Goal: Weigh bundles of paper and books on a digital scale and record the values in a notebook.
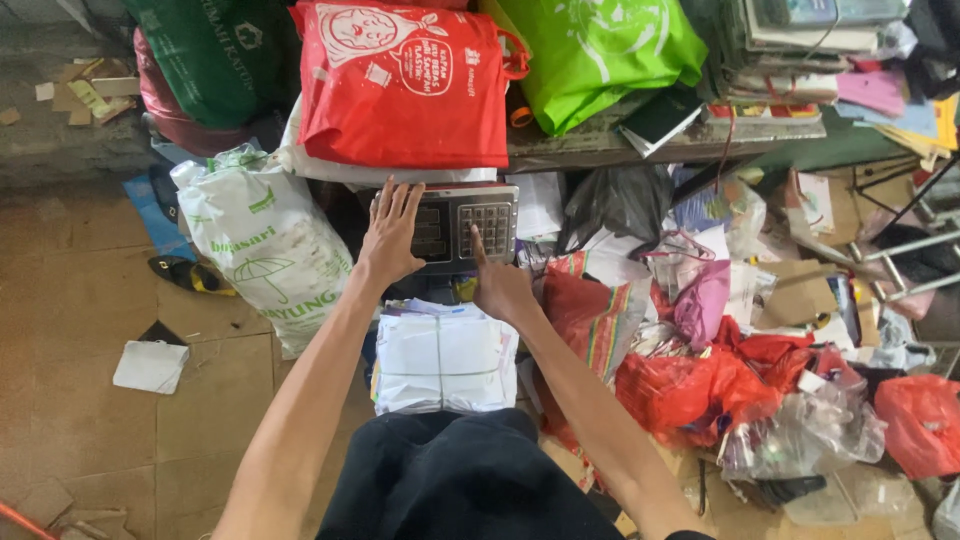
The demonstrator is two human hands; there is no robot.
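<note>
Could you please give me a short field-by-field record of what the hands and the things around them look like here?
Left hand: flat, fingers spread, on the left part of the scale's keypad panel
Right hand: index finger pressing the panel's keys
Below the hands: tied bundle of white paper
Left: white printed sack on the floor
Above: red tote bag, green tote bag
Right: red plastic bags
</note>
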